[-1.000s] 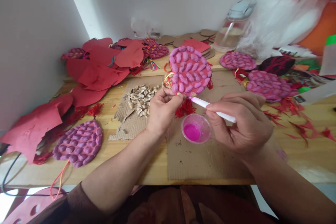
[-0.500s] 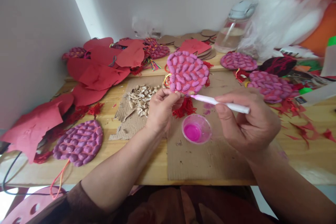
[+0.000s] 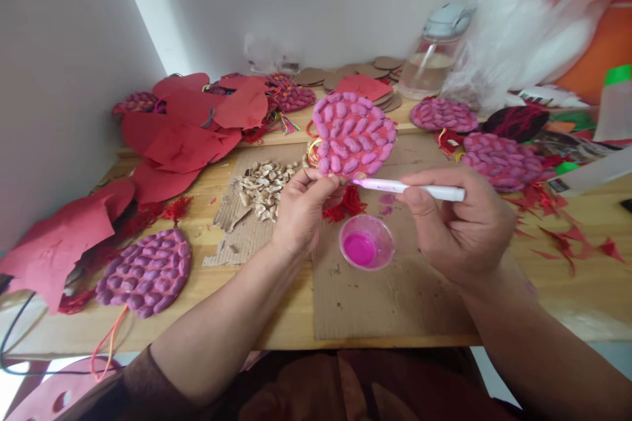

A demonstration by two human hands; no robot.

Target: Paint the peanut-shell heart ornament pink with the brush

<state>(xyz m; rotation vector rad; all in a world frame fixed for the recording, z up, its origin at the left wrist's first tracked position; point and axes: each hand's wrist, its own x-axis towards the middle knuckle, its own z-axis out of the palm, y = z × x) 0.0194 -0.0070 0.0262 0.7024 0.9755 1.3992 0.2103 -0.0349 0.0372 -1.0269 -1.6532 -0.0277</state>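
Observation:
My left hand (image 3: 305, 210) pinches the lower edge of a heart-shaped plaque (image 3: 353, 133) covered in pink-coloured peanut shells on a red backing. It is held up and tilted toward me, with yellow and red cords at its left side and a red tassel (image 3: 344, 204) below. In my right hand (image 3: 459, 223) is a white marker pen (image 3: 409, 188), its magenta tip at the plaque's bottom edge near my left fingertips. Whether the tip touches a shell is hard to see. Beneath the pen, a clear plastic cup (image 3: 366, 243) of magenta liquid stands on cardboard (image 3: 395, 309).
Loose peanut shells (image 3: 264, 187) lie on cardboard to the left. Red paper cutouts (image 3: 180, 128) pile up at the back left. Other shell plaques rest at left (image 3: 148, 270) and right (image 3: 501, 161). A water bottle (image 3: 429, 59) and plastic bag (image 3: 518, 39) stand behind.
The pen tip has shifted slightly left along the plaque's lower edge, and my right hand has moved a little left with it. My left hand keeps its hold on the plaque.

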